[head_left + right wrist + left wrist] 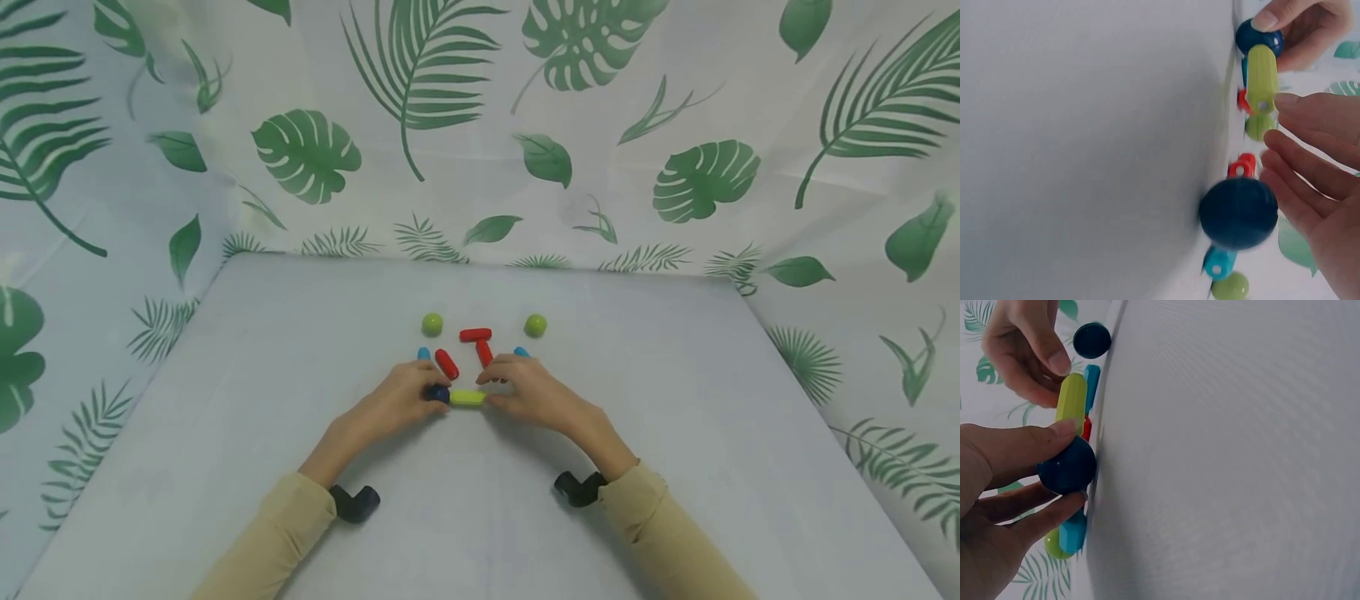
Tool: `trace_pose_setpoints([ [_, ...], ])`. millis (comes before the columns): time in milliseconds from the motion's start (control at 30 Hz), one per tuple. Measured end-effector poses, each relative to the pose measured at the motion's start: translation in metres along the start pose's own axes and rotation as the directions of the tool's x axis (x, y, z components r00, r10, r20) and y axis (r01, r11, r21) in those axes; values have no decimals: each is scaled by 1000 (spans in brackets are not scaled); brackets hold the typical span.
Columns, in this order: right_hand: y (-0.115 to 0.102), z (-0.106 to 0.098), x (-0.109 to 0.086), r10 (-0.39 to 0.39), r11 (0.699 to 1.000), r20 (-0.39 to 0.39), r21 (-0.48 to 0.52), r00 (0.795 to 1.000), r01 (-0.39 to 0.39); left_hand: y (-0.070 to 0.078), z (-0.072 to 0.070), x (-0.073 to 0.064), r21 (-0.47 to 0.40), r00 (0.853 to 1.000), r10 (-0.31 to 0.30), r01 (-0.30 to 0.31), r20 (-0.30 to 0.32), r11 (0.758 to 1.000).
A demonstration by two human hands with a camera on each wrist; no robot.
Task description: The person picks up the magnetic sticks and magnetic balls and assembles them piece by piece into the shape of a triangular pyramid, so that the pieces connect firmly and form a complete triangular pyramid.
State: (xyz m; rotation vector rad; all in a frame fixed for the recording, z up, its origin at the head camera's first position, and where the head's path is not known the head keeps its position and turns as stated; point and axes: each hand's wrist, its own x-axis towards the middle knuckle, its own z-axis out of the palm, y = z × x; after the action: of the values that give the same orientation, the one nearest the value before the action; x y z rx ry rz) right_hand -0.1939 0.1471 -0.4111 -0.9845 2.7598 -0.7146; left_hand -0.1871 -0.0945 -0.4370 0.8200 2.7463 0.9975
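My left hand (pixel 401 393) pinches a dark blue ball (pixel 1067 467) between thumb and fingers. A yellow-green rod (pixel 467 398) extends from that ball towards the right, its near end against it. The right hand (pixel 536 396) has loosely extended fingers, and its thumb tip is right at the rod's free end. Below those fingers in the right wrist view sits a second dark blue ball (pixel 1239 214), mostly hidden by the hand in the head view. Just beyond the hands lie three red rods (pixel 446 364) and two light blue rods (pixel 423 353), partly covered.
Two green balls, a left one (pixel 432 324) and a right one (pixel 536 325), rest farther back on the white table (pixel 480 517). Leaf-patterned cloth (pixel 465 192) encloses the back and sides. A black wrist device (pixel 356 504) sits at each cuff.
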Motion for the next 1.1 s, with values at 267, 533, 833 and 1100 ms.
trace_pose_setpoints([
  [267,15,-9,-15,13,999,-28,-41,1000,-14,2,0,0,11,1000,-30,30,1,999],
  [533,25,-13,-28,81,997,-27,-6,996,-82,4,-1,-1,-10,999,-46,46,3,999],
  [833,43,-14,-41,136,965,4,225,991,-133,4,-1,0,-27,999,-35,36,9,999],
  [1100,50,-13,-45,219,919,64,321,974,-228,3,-2,0,-27,999,-47,48,13,999],
])
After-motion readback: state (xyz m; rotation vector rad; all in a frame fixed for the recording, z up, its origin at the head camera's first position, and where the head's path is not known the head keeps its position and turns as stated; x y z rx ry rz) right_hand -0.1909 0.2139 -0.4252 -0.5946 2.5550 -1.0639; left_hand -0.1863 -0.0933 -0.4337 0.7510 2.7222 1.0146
